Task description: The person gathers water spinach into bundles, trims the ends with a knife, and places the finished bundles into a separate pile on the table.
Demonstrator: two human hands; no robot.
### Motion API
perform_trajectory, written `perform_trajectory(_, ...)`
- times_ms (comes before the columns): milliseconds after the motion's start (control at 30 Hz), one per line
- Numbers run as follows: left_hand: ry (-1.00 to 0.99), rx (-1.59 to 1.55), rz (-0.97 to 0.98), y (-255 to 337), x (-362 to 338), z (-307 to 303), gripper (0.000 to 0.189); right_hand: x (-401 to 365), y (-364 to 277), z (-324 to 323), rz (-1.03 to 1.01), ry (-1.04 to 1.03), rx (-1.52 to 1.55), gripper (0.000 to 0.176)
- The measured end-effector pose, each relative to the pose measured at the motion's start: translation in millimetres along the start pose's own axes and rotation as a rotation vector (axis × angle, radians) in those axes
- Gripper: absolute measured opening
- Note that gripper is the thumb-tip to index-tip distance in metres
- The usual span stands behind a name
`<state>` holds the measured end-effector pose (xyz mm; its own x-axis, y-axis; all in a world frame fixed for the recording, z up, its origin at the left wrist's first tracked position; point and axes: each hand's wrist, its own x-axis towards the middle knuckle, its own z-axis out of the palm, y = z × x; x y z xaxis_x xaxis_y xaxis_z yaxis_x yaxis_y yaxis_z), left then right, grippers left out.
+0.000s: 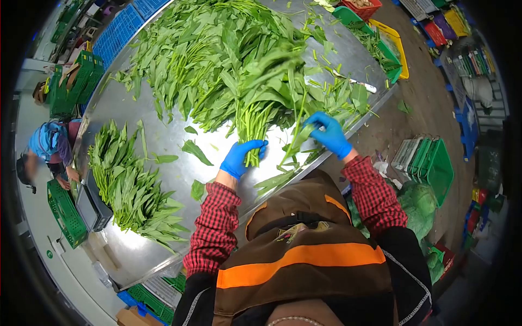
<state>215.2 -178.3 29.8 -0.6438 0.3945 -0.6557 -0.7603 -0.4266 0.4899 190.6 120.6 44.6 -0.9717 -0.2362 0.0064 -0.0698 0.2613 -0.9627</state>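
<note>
Grips bunch of greens [254, 119] w/ L hand [243, 157], by near edge of steel table [119, 101]; pinches loose leafy stem [297, 142] w/ R hand [328, 134], same edge. See big heap [201, 57] at tbl's far side, smaller pile [128, 187] at tbl's L end.

Shiny metal counter [173, 182] here, a big heap of leafy greens [212, 54] across it! Smaller pile [130, 187] at left, loose leaves [197, 152] between.
</note>
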Motion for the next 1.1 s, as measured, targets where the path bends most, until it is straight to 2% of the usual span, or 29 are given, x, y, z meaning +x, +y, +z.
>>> perform_trajectory(100, -0.098, -0.181, -0.073, -5, -3, 26, 0.032, -14, 12, 28, 0.036, 0.030, 0.066, 0.023)
perform_trajectory(133, -0.134, -0.263, -0.116, -5, -4, 31, 0.032, -16, 12, 36, 0.107, 0.054, 0.122, 0.022)
perform_trajectory(200, -0.183, -0.249, -0.159, -10, 0, 27, 0.034, -18, 6, 47, 0.176, 0.087, 0.179, 0.021)
perform_trajectory(267, -0.100, -0.022, -0.066, -25, 14, 11, 0.039, -18, -5, 53, 0.153, 0.136, 0.133, 0.021)
perform_trajectory(400, -0.153, -0.084, -0.188, -16, 1, 29, 0.036, -17, -11, 60, 0.109, 0.170, 0.081, 0.021)
perform_trajectory(467, -0.126, -0.056, -0.185, -28, 7, 13, 0.036, -14, -14, 57, 0.052, 0.189, 0.038, 0.022)
perform_trajectory(500, -0.079, 0.110, -0.037, -41, 16, -3, 0.035, -12, -16, 49, -0.005, 0.189, -0.109, 0.022)
perform_trajectory(533, -0.031, 0.276, 0.113, -28, 8, 14, 0.034, -10, -14, 40, -0.062, 0.190, -0.255, 0.023)
perform_trajectory(567, -0.010, 0.146, 0.071, -16, -9, 30, 0.027, 2, -3, 23, -0.108, 0.328, -0.259, 0.020)
perform_trajectory(600, -0.008, 0.147, 0.077, -10, -14, 34, 0.027, 15, -7, 0, 0.058, 0.439, -0.380, 0.014)
perform_trajectory(633, -0.008, 0.235, 0.140, -6, -18, 34, 0.023, 33, 9, -31, 0.074, 0.567, -0.198, 0.008)
perform_trajectory(667, -0.007, 0.323, 0.203, -2, -22, 36, 0.020, 50, 13, -65, 0.049, 0.718, -0.111, 0.013)
perform_trajectory(700, 0.017, 0.364, 0.240, 7, -27, 42, 0.017, 61, 18, -103, 0.088, 0.767, -0.315, 0.031)
perform_trajectory(767, 0.023, 0.391, 0.325, 17, -25, 47, 0.018, 75, 30, -138, -0.145, 0.885, -0.829, 0.052)
perform_trajectory(800, 0.030, 0.416, 0.396, 23, -24, 49, 0.019, 72, 20, -136, -0.155, 0.891, -0.828, 0.052)
perform_trajectory(867, 0.022, 0.443, 0.410, 31, -20, 52, 0.021, 46, -10, -118, 0.025, 0.442, -0.807, 0.068)
perform_trajectory(900, 0.035, 0.446, 0.438, 34, -17, 54, 0.025, 36, -6, -98, 0.184, 0.272, -0.865, 0.070)
perform_trajectory(933, 0.050, 0.450, 0.464, 34, -15, 56, 0.028, 31, -50, -66, 0.536, 0.009, -0.607, 0.065)
perform_trajectory(967, 0.046, 0.448, 0.466, 35, -14, 59, 0.028, 16, -24, -42, 0.445, -0.227, -0.312, 0.057)
perform_trajectory(1000, 0.078, 0.459, 0.498, 34, -15, 64, 0.033, 6, -23, -7, 0.518, -0.417, -0.027, 0.059)
perform_trajectory(1033, 0.110, 0.472, 0.527, 32, -14, 69, 0.037, -2, -43, 22, 0.601, -0.502, 0.178, 0.065)
perform_trajectory(1067, 0.104, 0.477, 0.587, 30, -11, 73, 0.042, -10, -41, 45, 0.618, -0.500, 0.443, 0.073)
perform_trajectory(1100, 0.214, 0.659, 0.649, 24, -8, 72, 0.046, -10, -62, 61, 0.564, -0.452, 0.557, 0.068)
